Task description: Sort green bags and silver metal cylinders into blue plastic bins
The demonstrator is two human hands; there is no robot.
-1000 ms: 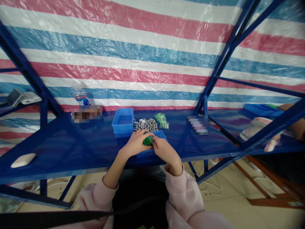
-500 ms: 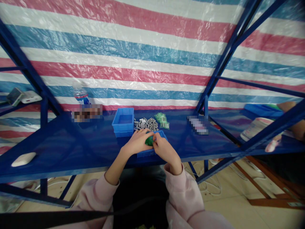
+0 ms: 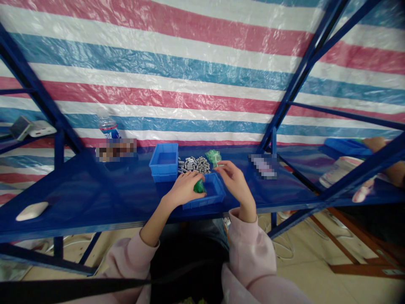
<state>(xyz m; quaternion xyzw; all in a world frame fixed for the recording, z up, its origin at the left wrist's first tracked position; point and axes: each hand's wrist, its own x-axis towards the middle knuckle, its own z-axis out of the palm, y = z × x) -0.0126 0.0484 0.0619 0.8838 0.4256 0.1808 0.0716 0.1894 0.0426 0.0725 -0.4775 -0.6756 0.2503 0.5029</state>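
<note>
My left hand (image 3: pixel 186 188) is closed round a crumpled green plastic bag (image 3: pixel 198 186) at the left side of an open blue bin (image 3: pixel 218 198). Beyond the bin, my right hand (image 3: pixel 234 179) has its thumb and index finger together at the near edge of another green plastic bag (image 3: pixel 214 157) on the table. The fingertips partly cover that bag's edge. Short silvery metal cylinders (image 3: pixel 194 164) lie in a loose pile just left of this bag, behind the bin.
Stacked blue bins (image 3: pixel 163 162) stand left of the pile. A bottle (image 3: pixel 108 126) and a blurred-out item are at the back left, a white mouse-like object (image 3: pixel 31 211) at the front left. A blurred phone-like object (image 3: pixel 262 165) lies right. Another person's arm (image 3: pixel 392 169) shows far right.
My right hand has left the bag in my left hand and moved forward and right to the bag on the table, which looks more bunched. My left hand has stayed in place.
</note>
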